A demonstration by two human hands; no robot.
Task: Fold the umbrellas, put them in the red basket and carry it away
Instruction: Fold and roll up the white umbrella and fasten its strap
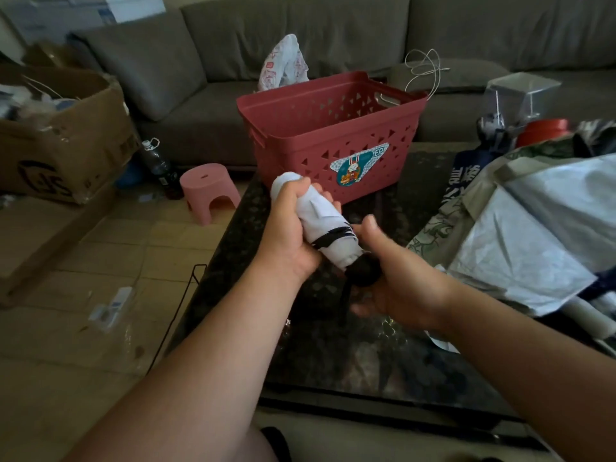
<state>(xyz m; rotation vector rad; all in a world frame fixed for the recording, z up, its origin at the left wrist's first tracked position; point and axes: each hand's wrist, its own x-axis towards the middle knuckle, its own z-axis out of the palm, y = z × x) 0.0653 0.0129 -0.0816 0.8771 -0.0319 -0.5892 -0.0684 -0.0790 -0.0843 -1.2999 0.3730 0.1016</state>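
The person's left hand (pixel 289 225) is wrapped tightly around the upper half of a rolled white umbrella (pixel 325 225), held in the air above the dark table (pixel 333 355), just short of the red basket (pixel 330 135) that stands at twelve o'clock from the hands. The right hand (pixel 396 281) cups the black handle (pixel 365 270) from below with the fingers curled and the thumb raised, so it holds the handle only loosely. A black strap (pixel 333 236) crosses the roll, and whether it is fastened cannot be told; if it is not, the cloth would likely spring loose once the left hand eases off, and the folding would need redoing. A black cord (pixel 345 295) hangs from the handle toward the table and might catch on the basket's rim as the umbrella goes in. At three o'clock a heap of open umbrellas (pixel 520 238) crowds the table edge; a careless elbow on the right side could push it off. The basket appears to hold nothing so far.
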